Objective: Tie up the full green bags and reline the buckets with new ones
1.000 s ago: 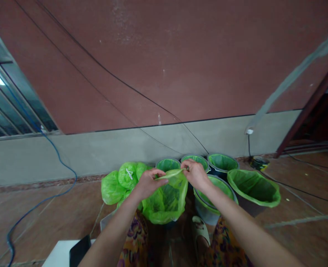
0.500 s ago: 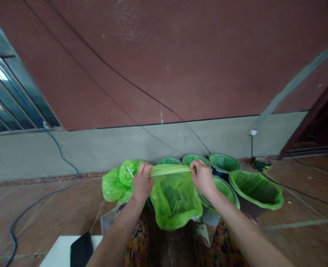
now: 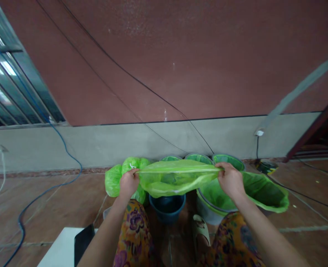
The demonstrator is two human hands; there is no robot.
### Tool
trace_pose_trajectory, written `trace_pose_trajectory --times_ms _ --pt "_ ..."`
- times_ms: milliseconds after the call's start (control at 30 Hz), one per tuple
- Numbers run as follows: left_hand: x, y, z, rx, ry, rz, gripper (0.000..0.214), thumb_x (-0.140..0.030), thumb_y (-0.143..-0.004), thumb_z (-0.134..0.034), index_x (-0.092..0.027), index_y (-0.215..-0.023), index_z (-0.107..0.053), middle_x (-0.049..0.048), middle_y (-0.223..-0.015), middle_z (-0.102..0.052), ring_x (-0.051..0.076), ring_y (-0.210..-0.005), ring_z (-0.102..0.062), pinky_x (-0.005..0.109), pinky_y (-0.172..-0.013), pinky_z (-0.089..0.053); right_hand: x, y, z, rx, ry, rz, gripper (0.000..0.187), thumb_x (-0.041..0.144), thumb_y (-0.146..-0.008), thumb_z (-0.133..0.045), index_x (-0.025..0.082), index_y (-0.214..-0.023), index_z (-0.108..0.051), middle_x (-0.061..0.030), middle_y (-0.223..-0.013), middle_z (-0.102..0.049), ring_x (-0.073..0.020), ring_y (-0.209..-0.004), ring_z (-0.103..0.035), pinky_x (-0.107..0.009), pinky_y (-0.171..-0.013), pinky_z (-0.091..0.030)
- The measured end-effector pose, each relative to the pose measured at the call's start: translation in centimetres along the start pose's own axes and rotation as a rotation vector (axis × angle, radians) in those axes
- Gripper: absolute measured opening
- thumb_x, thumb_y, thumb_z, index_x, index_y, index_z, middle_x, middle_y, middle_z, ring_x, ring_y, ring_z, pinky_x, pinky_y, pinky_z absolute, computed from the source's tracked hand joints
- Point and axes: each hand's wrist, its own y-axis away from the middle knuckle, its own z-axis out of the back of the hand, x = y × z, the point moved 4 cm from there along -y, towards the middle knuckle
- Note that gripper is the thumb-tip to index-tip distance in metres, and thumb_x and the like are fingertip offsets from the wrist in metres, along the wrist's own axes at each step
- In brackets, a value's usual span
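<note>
Between my two hands a green plastic bag is stretched wide, its edge pulled into a nearly straight line. My left hand is closed on one end of that edge, and my right hand pinches the other end. Below the bag stands a dark blue bucket without a liner, its far rim partly hidden by the bag. A grey bin lined in green is just left of and below my right hand. Bunched green bags, one tied with white string, lie beside my left hand.
More green-lined bins line the wall, and a wide one stands at right. A can sits by the wall. At left are a blue cable, a white surface and a dark phone-like slab.
My hands have moved apart, stretching the bag's edge wider. The bag's body has swung up and flattened, uncovering the blue bucket beneath it.
</note>
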Motion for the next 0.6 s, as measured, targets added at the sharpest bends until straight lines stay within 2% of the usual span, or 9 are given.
trace_pose_trajectory --times_ms 133,300,367,467,533,600 --pt "1.0 0.3 -0.6 0.071 -0.015 0.049 0.023 -0.019 -0.076 -0.049 -0.021 -0.085 -0.071 0.0045 -0.08 -0.071 0.019 -0.079 -0.064 0.025 -0.067 -0.044 -1.3 0.3 0.2 0.022 0.059 -0.065 0.033 0.008 -0.069 -0.04 0.016 -0.091 -0.063 -0.0099 -0.096 -0.068 -0.0217 -0.082 -0.064 -0.032 -0.077 -0.048" --pt "1.9 0.2 -1.9 0.052 0.322 0.081 0.016 -0.019 -0.075 -0.049 -0.018 -0.076 -0.065 0.0 -0.063 -0.064 0.014 -0.062 -0.058 0.023 -0.059 -0.042 -2.2 0.8 0.2 0.053 0.105 -0.127 0.034 0.008 -0.071 -0.041 0.016 -0.093 -0.065 -0.0092 -0.092 -0.07 -0.0211 -0.076 -0.065 -0.03 -0.072 -0.048" --pt "1.9 0.3 -2.2 0.052 0.372 0.063 0.012 -0.022 -0.074 -0.051 -0.018 -0.072 -0.063 -0.0001 -0.063 -0.063 0.014 -0.06 -0.057 0.023 -0.059 -0.042 -2.8 0.9 0.0 0.092 0.113 -0.151 0.035 0.009 -0.072 -0.041 0.016 -0.094 -0.067 -0.0088 -0.092 -0.071 -0.0213 -0.075 -0.066 -0.03 -0.071 -0.048" --pt "1.1 0.5 -1.4 0.017 0.165 0.025 0.012 -0.022 -0.075 -0.05 -0.018 -0.073 -0.061 0.0014 -0.064 -0.063 0.015 -0.062 -0.057 0.025 -0.062 -0.041 -3.4 0.3 -0.2 0.189 0.113 -0.182 0.035 0.009 -0.071 -0.043 0.017 -0.094 -0.068 -0.0074 -0.092 -0.071 -0.0212 -0.075 -0.066 -0.029 -0.069 -0.047" --pt "0.2 0.2 -0.4 -0.038 -0.055 -0.008 0.017 -0.021 -0.078 -0.046 -0.017 -0.084 -0.061 0.0037 -0.067 -0.063 0.018 -0.065 -0.059 0.027 -0.064 -0.04 -3.2 -0.9 0.3 0.233 0.105 -0.184 0.035 0.009 -0.069 -0.045 0.019 -0.092 -0.07 -0.0061 -0.086 -0.071 -0.0204 -0.071 -0.065 -0.028 -0.066 -0.047" --pt "-0.6 -0.7 0.8 -0.076 -0.178 -0.006 0.022 -0.021 -0.079 -0.044 -0.016 -0.093 -0.06 0.0062 -0.07 -0.064 0.021 -0.069 -0.061 0.028 -0.064 -0.04 -2.3 -2.5 1.4 0.249 0.076 -0.168 0.034 0.009 -0.068 -0.046 0.019 -0.09 -0.07 -0.005 -0.077 -0.071 -0.0189 -0.063 -0.064 -0.026 -0.063 -0.046"
